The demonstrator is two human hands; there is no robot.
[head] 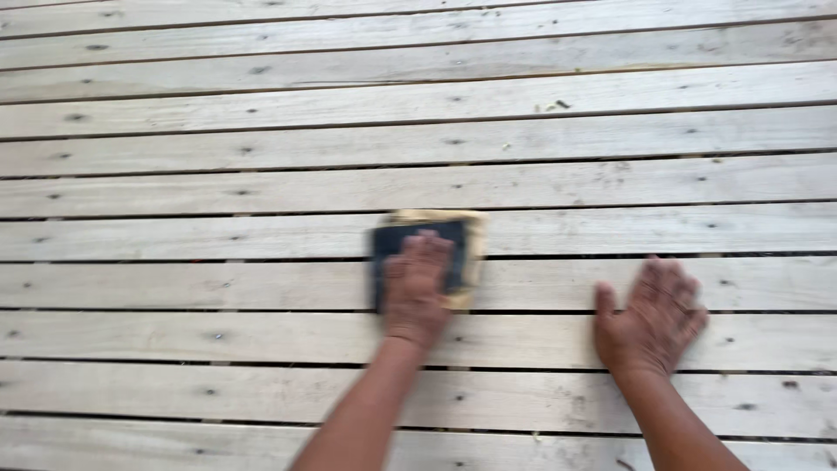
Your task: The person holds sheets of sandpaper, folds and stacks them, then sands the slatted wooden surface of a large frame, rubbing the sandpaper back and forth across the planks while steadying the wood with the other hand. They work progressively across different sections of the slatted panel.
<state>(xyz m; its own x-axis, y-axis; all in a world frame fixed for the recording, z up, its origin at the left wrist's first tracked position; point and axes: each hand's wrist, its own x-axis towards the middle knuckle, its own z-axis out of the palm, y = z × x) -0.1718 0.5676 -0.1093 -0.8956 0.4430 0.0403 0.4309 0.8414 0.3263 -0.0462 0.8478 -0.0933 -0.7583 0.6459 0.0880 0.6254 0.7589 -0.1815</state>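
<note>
A dark sanding block (418, 257) wrapped in tan paper is pressed flat under the left hand (415, 292) on the pale deck boards (218, 187), its long axis lying across them, while the right hand (652, 316) is spread empty on the boards well apart to its right.

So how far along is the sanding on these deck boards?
Done: hard to judge; the deck boards look evenly pale, with no clear line between sanded and unsanded wood. In hand: the left hand presses a dark sanding block wrapped in tan paper onto a middle board; the right hand lies flat beside it. Left: small debris sits on a farther board.
</note>
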